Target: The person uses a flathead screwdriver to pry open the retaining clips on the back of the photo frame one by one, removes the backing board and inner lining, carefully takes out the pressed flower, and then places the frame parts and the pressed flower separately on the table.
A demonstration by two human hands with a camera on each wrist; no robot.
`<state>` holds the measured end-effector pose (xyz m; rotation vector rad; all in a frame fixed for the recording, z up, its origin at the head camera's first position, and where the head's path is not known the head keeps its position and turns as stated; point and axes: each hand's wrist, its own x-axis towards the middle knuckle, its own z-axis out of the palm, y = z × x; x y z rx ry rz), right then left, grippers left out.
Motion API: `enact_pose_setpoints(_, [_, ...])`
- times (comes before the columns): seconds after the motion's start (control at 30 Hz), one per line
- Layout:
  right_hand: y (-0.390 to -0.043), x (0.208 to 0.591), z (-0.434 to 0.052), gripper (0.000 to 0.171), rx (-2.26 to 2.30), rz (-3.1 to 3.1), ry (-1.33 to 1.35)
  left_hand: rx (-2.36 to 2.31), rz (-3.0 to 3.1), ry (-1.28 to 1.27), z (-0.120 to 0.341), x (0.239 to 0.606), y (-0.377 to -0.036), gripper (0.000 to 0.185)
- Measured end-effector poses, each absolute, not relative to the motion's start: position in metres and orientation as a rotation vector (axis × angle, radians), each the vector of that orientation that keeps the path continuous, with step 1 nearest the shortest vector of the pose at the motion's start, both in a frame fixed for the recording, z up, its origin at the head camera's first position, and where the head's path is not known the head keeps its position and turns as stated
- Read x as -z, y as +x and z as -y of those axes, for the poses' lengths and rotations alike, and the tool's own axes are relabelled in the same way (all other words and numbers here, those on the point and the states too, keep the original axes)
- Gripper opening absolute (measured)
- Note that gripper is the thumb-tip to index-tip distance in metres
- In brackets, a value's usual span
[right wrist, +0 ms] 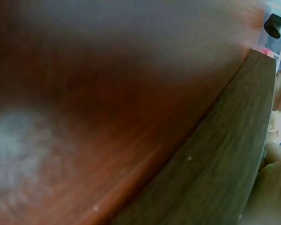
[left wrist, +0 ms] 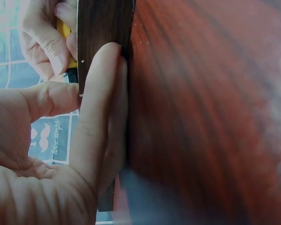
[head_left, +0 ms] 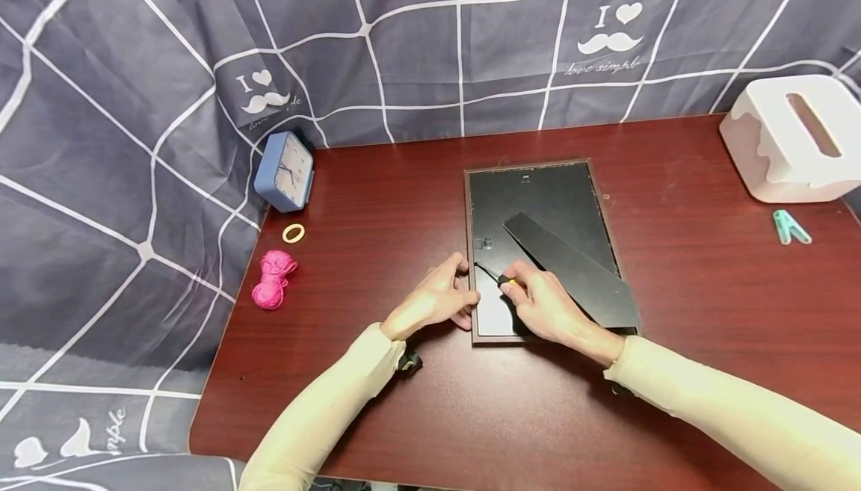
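Pinched a thin tool with a yellow-and-black handle [head_left: 504, 280] in the right hand [head_left: 548, 308], angling its dark shaft toward the left inner edge of a rectangular brown wood-look picture frame [head_left: 468, 214], laid back-up on the reddish-brown table [head_left: 377, 199]. Rested the left hand [head_left: 436, 295] on that same side, with fingers fairly straight along the outer edge and thumb against the rim. Saw a flared black stand leg [head_left: 578, 274] slanting across the black backing panel [head_left: 558, 192]. Noted to the left a square blue clock [head_left: 285, 172], a small yellow ring [head_left: 285, 235] and a hot-pink yarn skein [head_left: 273, 279]; to the right, a white-and-pink tissue box [head_left: 760, 143] and a mint-green clip [head_left: 784, 229].
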<state>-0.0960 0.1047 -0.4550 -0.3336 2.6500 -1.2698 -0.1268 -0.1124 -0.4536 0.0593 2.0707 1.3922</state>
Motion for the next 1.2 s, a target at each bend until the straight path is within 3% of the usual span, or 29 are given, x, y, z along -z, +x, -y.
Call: enact_pose_setpoints(1.2, [-0.098, 0.4573, -0.1035, 0.006, 1.298, -2.64, -0.39, -1.357, -2.076, 0.093, 0.1131, 0.4519, -0.1294, 0.043])
